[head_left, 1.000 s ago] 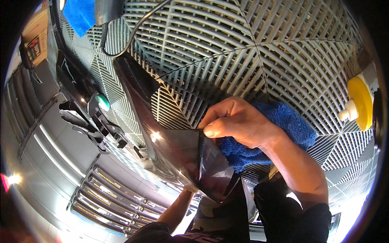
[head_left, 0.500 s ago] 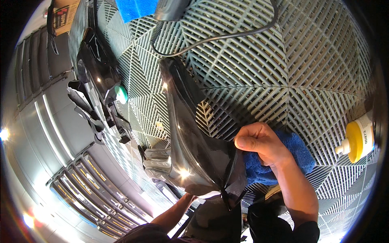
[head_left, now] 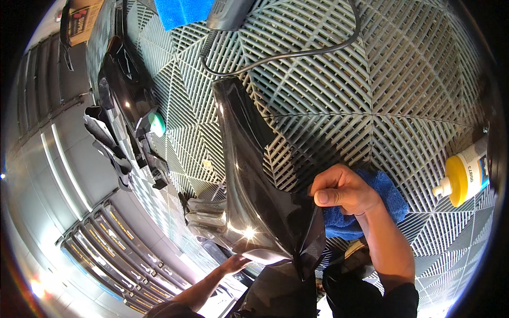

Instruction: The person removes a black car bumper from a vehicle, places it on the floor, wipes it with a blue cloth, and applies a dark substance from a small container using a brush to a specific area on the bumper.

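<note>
A glossy black molded panel point(head_left: 260, 196), seemingly a vehicle trim or fairing piece, is held up in front of me with its long narrow arm pointing away. My right hand point(head_left: 344, 193) is closed, thumb and bent forefinger pinching the panel's right-hand corner. At the near left edge, my left hand point(head_left: 236, 263) grips the panel's rim, with some fingertips hidden behind it. Bright light spots shine on the curved surface. Just behind and under my right hand lies a crumpled blue microfiber cloth point(head_left: 391, 204).
A yellow bottle point(head_left: 458, 180) with a pale nozzle stands at the right. Beyond the panel are a corded black power tool point(head_left: 228, 15), its cord point(head_left: 286, 54) and another blue cloth point(head_left: 183, 10). More black panels point(head_left: 124, 90) lie left on the grey slatted floor point(head_left: 339, 95).
The panel has shifted and tilted slightly, its light reflections sliding rightward. My left hand shows more now at the near edge; my right hand keeps its pinch.
</note>
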`<act>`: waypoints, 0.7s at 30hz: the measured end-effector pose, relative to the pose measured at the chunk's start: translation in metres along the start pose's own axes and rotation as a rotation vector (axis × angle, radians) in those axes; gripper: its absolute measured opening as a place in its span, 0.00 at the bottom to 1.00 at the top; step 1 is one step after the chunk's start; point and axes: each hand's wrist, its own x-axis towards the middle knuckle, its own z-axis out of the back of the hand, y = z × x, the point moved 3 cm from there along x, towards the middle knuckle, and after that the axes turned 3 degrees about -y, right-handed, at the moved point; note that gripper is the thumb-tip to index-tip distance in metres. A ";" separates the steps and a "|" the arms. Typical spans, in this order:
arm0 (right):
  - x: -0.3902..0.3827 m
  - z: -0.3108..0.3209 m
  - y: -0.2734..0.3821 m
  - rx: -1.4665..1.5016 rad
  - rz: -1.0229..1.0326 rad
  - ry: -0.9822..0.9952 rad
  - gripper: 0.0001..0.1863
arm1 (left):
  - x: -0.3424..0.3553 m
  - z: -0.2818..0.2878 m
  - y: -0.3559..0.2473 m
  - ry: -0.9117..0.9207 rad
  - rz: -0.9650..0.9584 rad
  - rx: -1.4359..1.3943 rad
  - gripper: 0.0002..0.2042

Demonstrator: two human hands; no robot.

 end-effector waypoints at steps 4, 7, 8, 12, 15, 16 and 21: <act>-0.002 0.000 0.000 -0.028 -0.013 0.072 0.14 | -0.055 0.019 -0.037 0.170 0.035 0.248 0.24; -0.006 0.000 0.002 -0.059 -0.010 0.092 0.16 | -0.096 0.044 -0.103 0.377 0.036 0.311 0.22; -0.007 0.000 0.003 -0.070 -0.008 0.098 0.17 | -0.103 0.053 -0.100 0.454 -0.060 0.319 0.21; -0.006 0.001 0.001 -0.061 -0.018 0.134 0.18 | -0.135 0.121 -0.201 0.341 -0.588 -0.139 0.16; -0.008 0.004 0.000 -0.076 -0.046 0.127 0.19 | -0.115 0.173 -0.273 -0.148 -0.931 -0.582 0.21; -0.010 0.005 0.000 -0.056 -0.067 0.127 0.19 | -0.103 0.184 -0.292 -0.351 -0.914 -0.717 0.26; -0.010 0.003 -0.002 -0.032 -0.082 0.162 0.22 | -0.044 0.218 -0.375 -0.218 -0.894 -0.893 0.30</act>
